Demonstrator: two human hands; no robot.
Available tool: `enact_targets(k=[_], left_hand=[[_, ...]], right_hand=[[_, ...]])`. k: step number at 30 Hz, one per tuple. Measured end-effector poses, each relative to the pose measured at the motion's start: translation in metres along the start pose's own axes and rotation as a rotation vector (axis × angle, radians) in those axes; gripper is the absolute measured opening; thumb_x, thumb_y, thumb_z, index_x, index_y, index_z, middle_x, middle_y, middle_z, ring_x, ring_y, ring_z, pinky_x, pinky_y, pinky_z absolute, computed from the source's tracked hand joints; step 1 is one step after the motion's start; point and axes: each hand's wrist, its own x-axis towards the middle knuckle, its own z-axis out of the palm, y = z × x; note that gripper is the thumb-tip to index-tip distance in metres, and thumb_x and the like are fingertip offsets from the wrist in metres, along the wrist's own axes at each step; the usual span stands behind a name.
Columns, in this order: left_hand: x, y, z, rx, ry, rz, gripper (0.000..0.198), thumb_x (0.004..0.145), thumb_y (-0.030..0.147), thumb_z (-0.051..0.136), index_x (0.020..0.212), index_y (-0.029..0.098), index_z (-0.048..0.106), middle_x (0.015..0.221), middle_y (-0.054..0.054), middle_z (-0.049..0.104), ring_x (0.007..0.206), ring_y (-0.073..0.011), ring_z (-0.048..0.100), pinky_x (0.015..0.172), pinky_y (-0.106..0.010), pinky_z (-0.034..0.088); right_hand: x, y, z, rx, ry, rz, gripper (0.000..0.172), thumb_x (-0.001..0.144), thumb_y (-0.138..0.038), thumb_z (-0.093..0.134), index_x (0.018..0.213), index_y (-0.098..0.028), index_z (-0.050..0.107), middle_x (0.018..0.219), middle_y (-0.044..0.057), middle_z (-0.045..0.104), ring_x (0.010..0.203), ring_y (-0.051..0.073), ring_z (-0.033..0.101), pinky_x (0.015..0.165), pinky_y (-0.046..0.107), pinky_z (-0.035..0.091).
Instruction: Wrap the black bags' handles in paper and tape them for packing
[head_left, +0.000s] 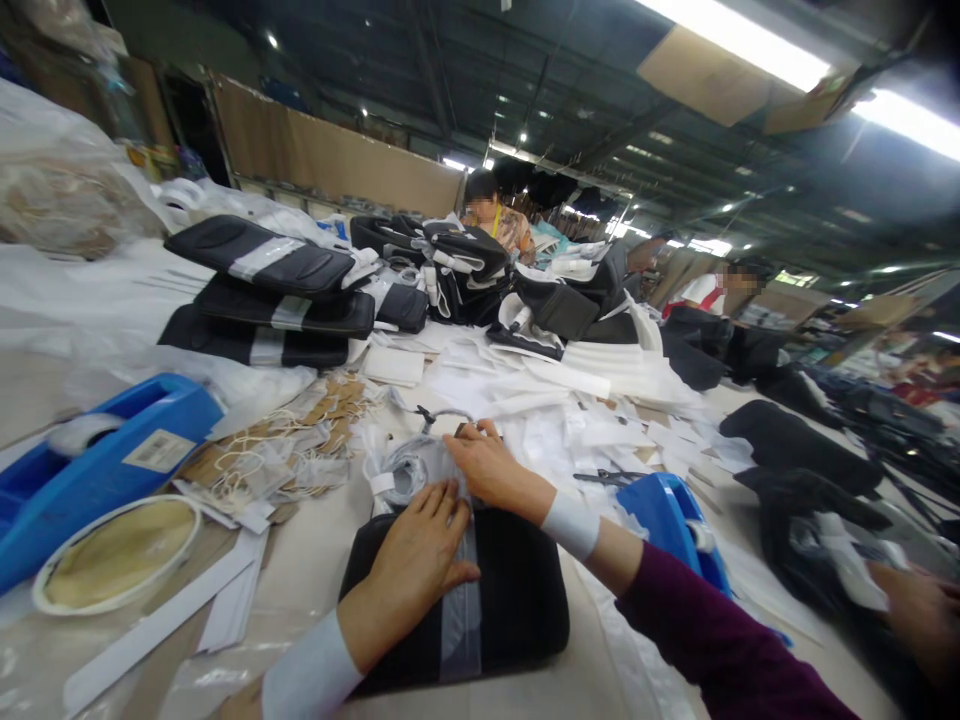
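Black bag (521, 590) lies under our left hand (411, 555), fingers slightly spread, gripping nothing; our right hand (486, 466) curls, hold unclear. Uneven pressure could wrinkle the strip (460, 640).

Both hands (414, 545) at a black case (521, 600), stacked cases (251, 303) beyond

On your near left, a blue plastic tape dispenser (97, 475) sits beside a round, white-rimmed bowl (75, 606) with yellow contents; farther off lie brown cardboard tags (341, 405) with white strings. To your right is a second blue plastic dispenser (660, 510).
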Motion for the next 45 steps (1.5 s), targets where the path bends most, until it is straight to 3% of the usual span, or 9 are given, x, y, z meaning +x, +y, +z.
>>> enact_targets(k=[9,14,16,20,24,27,31,36,45], left_hand=[[-0.004,-0.002,0.005,0.099,0.083,0.053,0.075,0.077,0.062,0.063,0.13,0.009,0.054,0.138,-0.022,0.051,0.13,-0.0345,0.046,0.109,-0.046,0.036],[-0.006,-0.003,0.003,0.141,0.127,0.057,0.069,0.079,0.059,0.063,0.128,0.012,0.056,0.138,-0.018,0.052,0.127,-0.0362,0.047,0.107,-0.049,0.037],[-0.006,-0.002,0.0,0.127,0.152,0.057,0.069,0.079,0.06,0.063,0.127,0.012,0.056,0.137,-0.017,0.053,0.128,-0.0355,0.045,0.11,-0.05,0.033],[-0.016,0.003,-0.005,0.097,0.309,-0.018,0.081,0.075,0.062,0.065,0.134,0.008,0.049,0.138,-0.021,0.049,0.133,-0.0389,0.036,0.112,-0.055,0.027],[-0.047,0.007,-0.002,0.003,0.513,-0.253,0.075,0.089,0.048,0.054,0.146,0.006,0.027,0.148,-0.025,0.03,0.136,-0.0391,0.029,0.109,-0.056,0.031],[-0.076,-0.001,0.008,-0.198,0.595,-0.434,0.071,0.091,0.044,0.047,0.148,0.011,0.021,0.141,-0.023,0.036,0.134,-0.0359,0.034,0.108,-0.058,0.035],[-0.1,-0.017,0.017,-0.573,0.56,-0.596,0.075,0.081,0.053,0.057,0.141,0.016,0.033,0.122,-0.015,0.051,0.116,-0.0318,0.05,0.099,-0.055,0.046],[-0.101,-0.023,0.012,-0.726,0.484,-0.66,0.065,0.073,0.053,0.062,0.126,0.017,0.05,0.121,-0.013,0.053,0.115,-0.0309,0.052,0.096,-0.053,0.048],[-0.097,-0.03,0.018,-0.972,0.39,-0.717,0.073,0.067,0.059,0.065,0.126,0.018,0.049,0.117,-0.012,0.06,0.109,-0.0311,0.059,0.1,-0.052,0.046]], right_hand=[[0.015,-0.003,0.004,0.047,0.115,0.147,0.037,0.088,-0.01,0.048,0.124,-0.016,0.055,0.107,0.01,0.068,0.109,0.028,0.046,0.097,0.044,0.027],[-0.051,-0.01,-0.001,0.439,0.631,0.506,0.043,0.092,-0.017,0.044,0.134,-0.021,0.05,0.133,0.005,0.056,0.117,0.022,0.046,0.103,0.041,0.032],[-0.091,-0.02,0.012,0.641,0.732,0.681,0.049,0.089,-0.024,0.049,0.137,-0.019,0.046,0.137,0.008,0.052,0.119,0.023,0.048,0.102,0.041,0.037],[-0.146,-0.043,0.045,1.03,0.679,0.908,0.06,0.081,-0.038,0.057,0.135,-0.014,0.047,0.136,0.014,0.052,0.119,0.027,0.052,0.104,0.044,0.041],[-0.16,-0.055,0.058,1.228,0.704,0.884,0.053,0.078,-0.039,0.06,0.126,-0.016,0.055,0.128,0.011,0.059,0.12,0.026,0.053,0.107,0.042,0.04],[-0.162,-0.056,0.058,1.288,0.713,0.846,0.049,0.078,-0.039,0.06,0.122,-0.017,0.057,0.121,0.009,0.063,0.112,0.026,0.058,0.101,0.042,0.045],[-0.165,-0.049,0.062,1.329,0.674,0.821,0.055,0.076,-0.041,0.063,0.124,-0.017,0.055,0.119,0.01,0.064,0.109,0.027,0.059,0.099,0.044,0.046],[-0.166,-0.044,0.064,1.376,0.621,0.777,0.057,0.074,-0.042,0.065,0.125,-0.017,0.057,0.118,0.01,0.064,0.109,0.027,0.059,0.099,0.043,0.045],[-0.16,-0.051,0.062,1.351,0.697,0.828,0.07,0.074,-0.043,0.062,0.138,-0.019,0.049,0.145,0.009,0.045,0.137,0.027,0.037,0.116,0.044,0.025]])
